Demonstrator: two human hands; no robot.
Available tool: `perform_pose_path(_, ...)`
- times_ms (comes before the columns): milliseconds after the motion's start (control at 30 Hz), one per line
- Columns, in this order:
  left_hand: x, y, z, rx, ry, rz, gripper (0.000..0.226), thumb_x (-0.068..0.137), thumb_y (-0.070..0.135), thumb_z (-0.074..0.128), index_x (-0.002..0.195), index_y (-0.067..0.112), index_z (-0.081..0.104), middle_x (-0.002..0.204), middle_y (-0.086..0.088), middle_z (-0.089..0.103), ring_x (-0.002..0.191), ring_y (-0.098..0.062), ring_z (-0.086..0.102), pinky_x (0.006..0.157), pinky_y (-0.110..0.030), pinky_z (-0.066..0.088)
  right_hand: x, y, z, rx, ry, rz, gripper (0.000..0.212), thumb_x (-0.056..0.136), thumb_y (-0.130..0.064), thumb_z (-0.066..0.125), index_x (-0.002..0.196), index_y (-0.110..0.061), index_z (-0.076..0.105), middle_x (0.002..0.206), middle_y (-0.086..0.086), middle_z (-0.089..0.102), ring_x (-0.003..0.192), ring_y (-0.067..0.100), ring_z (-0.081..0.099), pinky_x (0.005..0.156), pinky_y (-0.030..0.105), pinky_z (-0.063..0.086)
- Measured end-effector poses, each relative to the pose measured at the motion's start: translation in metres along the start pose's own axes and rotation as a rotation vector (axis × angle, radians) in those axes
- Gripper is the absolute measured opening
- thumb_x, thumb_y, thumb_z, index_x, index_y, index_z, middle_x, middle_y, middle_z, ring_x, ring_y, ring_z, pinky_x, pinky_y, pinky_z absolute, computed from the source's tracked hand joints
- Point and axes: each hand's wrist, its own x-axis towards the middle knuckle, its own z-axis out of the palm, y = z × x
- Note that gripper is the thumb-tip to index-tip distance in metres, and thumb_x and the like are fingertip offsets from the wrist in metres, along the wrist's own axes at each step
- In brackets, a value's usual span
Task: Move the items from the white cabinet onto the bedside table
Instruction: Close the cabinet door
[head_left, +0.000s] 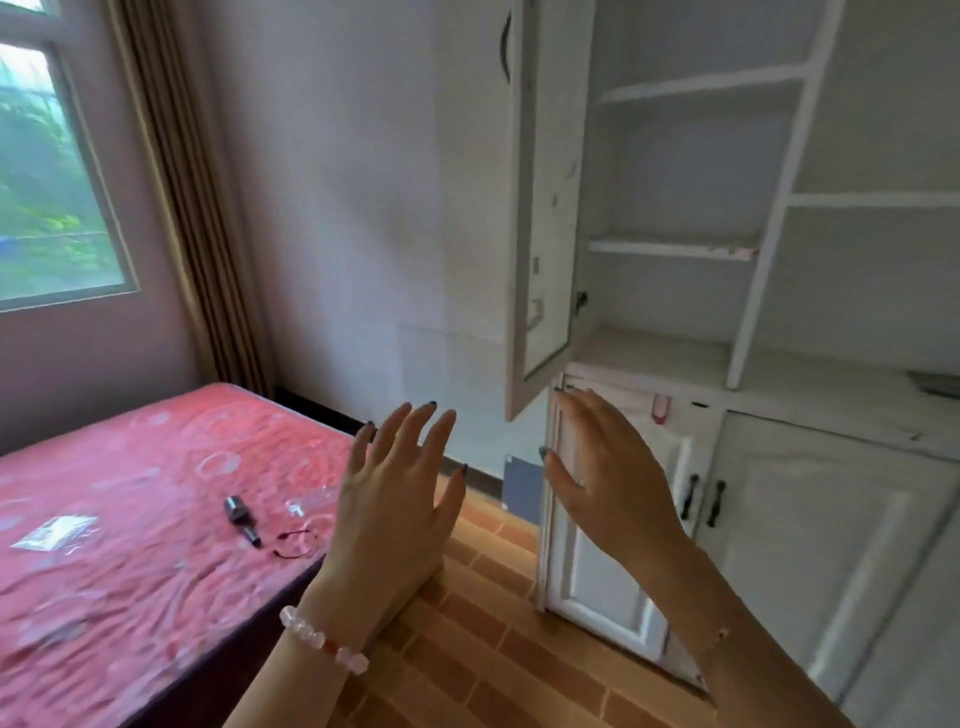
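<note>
The left hand (395, 499) is hovering with its fingers spread apart, holding nothing. The right hand (608, 478), fingers straight and slightly apart, is hanging just by the edge of the white cabinet (675, 249)'s open lower door (597, 587); whether it is touching, I cannot tell. On the left, a dark cylindrical item (241, 519), a cord loop (293, 543) and a clear plastic bag (54, 532) are lying on the red-covered surface (130, 597), well apart from the cabinet.

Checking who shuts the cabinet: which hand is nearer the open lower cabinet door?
Right. The right hand is at the upper edge of the lower cabinet door; the left hand hovers apart to its left, over the floor.
</note>
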Motion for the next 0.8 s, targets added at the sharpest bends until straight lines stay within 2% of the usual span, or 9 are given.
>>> perform_pose_path(233, 0.081, 0.047, 0.046, -0.042, 0.037, 0.105, 0.052, 0.090, 0.042, 0.035, 0.128, 0.013, 0.054, 0.131, -0.009, 0.056, 0.124, -0.031, 0.050, 0.098, -0.056, 0.042, 0.037, 0.082, -0.027, -0.108, 0.080, 0.026, 0.062, 0.086, -0.044, 0.028, 0.136, -0.011, 0.041, 0.140, 0.007, 0.046, 0.132, 0.022, 0.038, 0.107, 0.034, 0.028)
perform_pose_path(333, 0.115, 0.049, 0.061, -0.031, 0.066, 0.140, 0.052, 0.090, 0.042, 0.035, 0.128, 0.012, 0.054, 0.131, -0.010, 0.057, 0.122, -0.031, 0.052, 0.100, -0.056, 0.040, 0.062, 0.100, -0.022, -0.120, 0.085, 0.009, 0.061, 0.087, -0.046, 0.028, 0.137, -0.013, 0.041, 0.140, 0.006, 0.046, 0.133, 0.022, 0.038, 0.107, 0.037, 0.030)
perform_pose_path(400, 0.138, 0.044, 0.071, -0.024, 0.086, 0.153, 0.053, 0.091, 0.044, 0.033, 0.127, 0.012, 0.054, 0.131, -0.009, 0.057, 0.122, -0.031, 0.052, 0.101, -0.054, 0.038, 0.082, 0.109, -0.013, -0.129, 0.111, -0.016, 0.058, 0.088, -0.045, 0.030, 0.135, -0.013, 0.043, 0.138, 0.006, 0.049, 0.130, 0.023, 0.042, 0.105, 0.043, 0.038)
perform_pose_path(533, 0.185, 0.025, 0.089, -0.013, 0.116, 0.166, 0.053, 0.093, 0.044, 0.029, 0.127, 0.013, 0.055, 0.129, -0.009, 0.058, 0.121, -0.030, 0.053, 0.101, -0.052, 0.036, 0.132, 0.119, 0.002, -0.194, 0.190, -0.094, 0.051, 0.087, -0.041, 0.037, 0.130, -0.014, 0.046, 0.129, 0.006, 0.057, 0.119, 0.025, 0.054, 0.095, 0.043, 0.046)
perform_pose_path(667, 0.235, -0.003, 0.103, 0.000, 0.145, 0.138, 0.052, 0.092, 0.044, 0.031, 0.127, 0.013, 0.054, 0.129, -0.009, 0.058, 0.122, -0.030, 0.052, 0.101, -0.052, 0.035, 0.194, 0.124, 0.012, -0.232, 0.166, -0.168, 0.052, 0.087, -0.043, 0.036, 0.131, -0.017, 0.044, 0.130, 0.004, 0.057, 0.120, 0.023, 0.053, 0.097, 0.040, 0.041)
perform_pose_path(800, 0.269, -0.028, 0.111, 0.019, 0.170, 0.097, 0.052, 0.091, 0.044, 0.034, 0.126, 0.013, 0.056, 0.128, -0.009, 0.059, 0.121, -0.030, 0.053, 0.100, -0.053, 0.039, 0.255, 0.125, 0.023, -0.227, 0.181, -0.285, 0.051, 0.088, -0.043, 0.035, 0.131, -0.016, 0.046, 0.133, 0.004, 0.054, 0.123, 0.024, 0.051, 0.098, 0.046, 0.044)
